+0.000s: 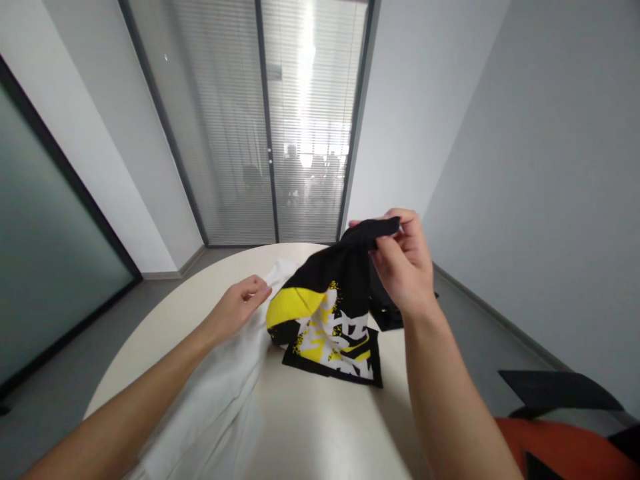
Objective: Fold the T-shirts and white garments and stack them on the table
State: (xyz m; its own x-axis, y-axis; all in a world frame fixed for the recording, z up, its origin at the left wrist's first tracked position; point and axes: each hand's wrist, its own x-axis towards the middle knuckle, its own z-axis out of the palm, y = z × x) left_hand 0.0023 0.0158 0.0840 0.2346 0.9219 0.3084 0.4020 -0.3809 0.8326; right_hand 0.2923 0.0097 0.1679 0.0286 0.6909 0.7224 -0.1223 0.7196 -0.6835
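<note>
A black cloth (350, 267) with a yellow, white and black pattern hangs from my right hand (407, 263), pinched near its upper edge. Its lower part, with a black border, rests on the round pale table (310, 427). White fabric (225, 383) runs along the left of the table, from the near edge up beyond my left hand (243, 303). The fingers of my left hand are closed at the edge of this white fabric, left of the yellow part of the cloth.
Another dark item (384, 310) lies on the table behind my right wrist. An orange and black chair (560, 443) stands at the lower right. Beyond the table are glass panels with blinds (225, 120) and grey walls.
</note>
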